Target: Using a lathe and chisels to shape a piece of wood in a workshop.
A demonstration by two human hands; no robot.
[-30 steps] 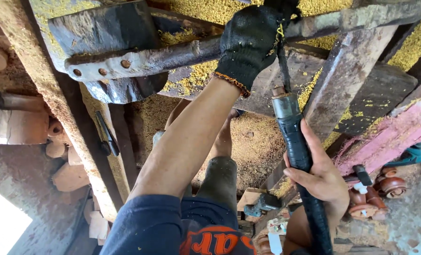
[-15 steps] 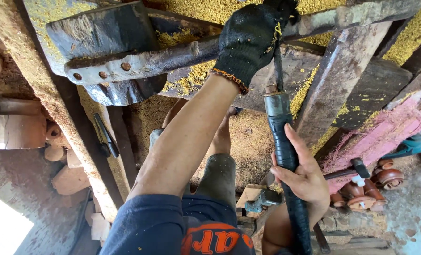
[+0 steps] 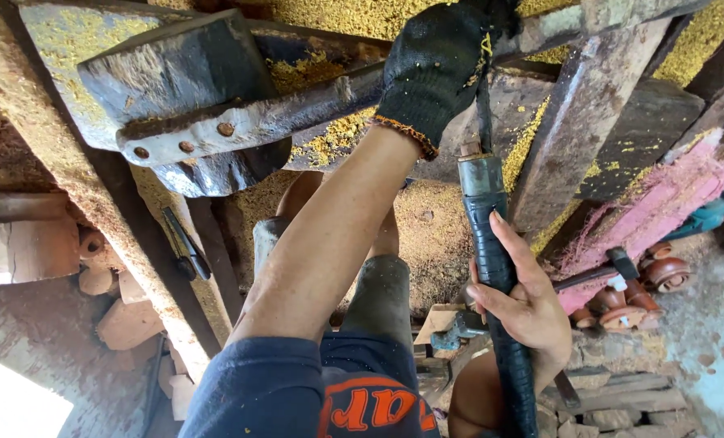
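My left hand [image 3: 446, 69] wears a black knit glove with an orange cuff and is closed around the thin metal shaft [image 3: 484, 113] of a long tool, high up against a rusty riveted metal bar [image 3: 248, 126]. My bare right hand [image 3: 526, 300] grips the tool's black taped handle [image 3: 500, 284] lower down, fingers wrapped loosely round it. A grey metal ferrule [image 3: 479, 174] joins shaft and handle. Yellow sawdust [image 3: 329, 142] coats the metal and wood around the gloved hand.
A heavy dark metal block [image 3: 179, 85] sits at upper left on a wooden beam [image 3: 78, 186]. A rusty slanted plank [image 3: 573, 122] and pink-painted board [image 3: 662, 211] lie right. A hammer [image 3: 614, 264] and turned wooden pieces [image 3: 662, 272] rest nearby. Wooden blocks [image 3: 29, 243] sit left.
My right hand has slid slightly up the black handle and the tool has shifted a little left. The gloved left hand stays at the top.
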